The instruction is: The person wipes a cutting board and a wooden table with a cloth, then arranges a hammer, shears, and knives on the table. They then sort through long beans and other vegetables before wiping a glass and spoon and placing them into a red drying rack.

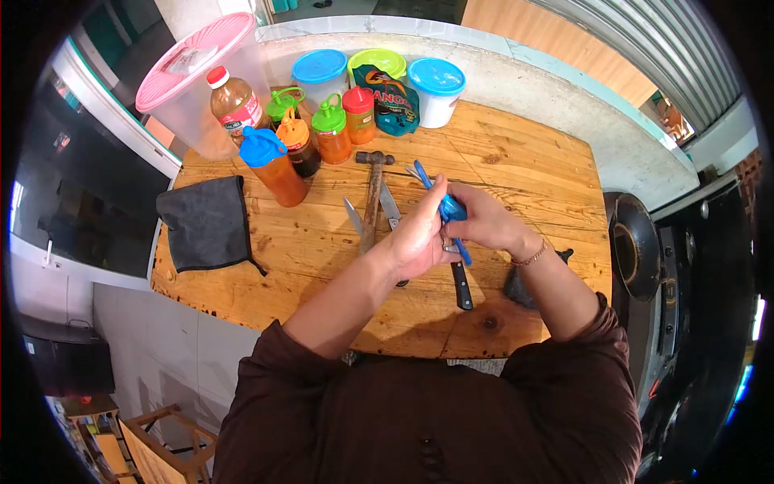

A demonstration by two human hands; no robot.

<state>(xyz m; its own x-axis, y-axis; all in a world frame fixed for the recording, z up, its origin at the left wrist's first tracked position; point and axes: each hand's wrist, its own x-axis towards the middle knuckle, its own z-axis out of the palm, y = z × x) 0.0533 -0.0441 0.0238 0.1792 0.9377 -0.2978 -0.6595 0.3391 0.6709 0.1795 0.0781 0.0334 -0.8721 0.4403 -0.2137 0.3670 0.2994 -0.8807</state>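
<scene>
In front of me, over the table, my right hand (484, 219) has its fingers curled round a long bright-blue item (453, 210) whose exact kind I cannot make out. My left hand (421, 230) cradles the same item, thumb up along it, with the other fingers partly hidden behind. Just left of my hands lies a hammer (374, 181) with a wooden handle. Knife blades (389, 203) lie on both sides of it. Below my hands a knife's black handle (461, 287) points toward me.
Sauce bottles (274, 173), lidded tubs (436, 93) and a dark green pouch (389, 101) line the back of the wooden table (524, 161). A dark cloth (205, 223) lies at left. A dark grey thing (520, 289) sits by my right forearm. A wok (634, 250) stands at right.
</scene>
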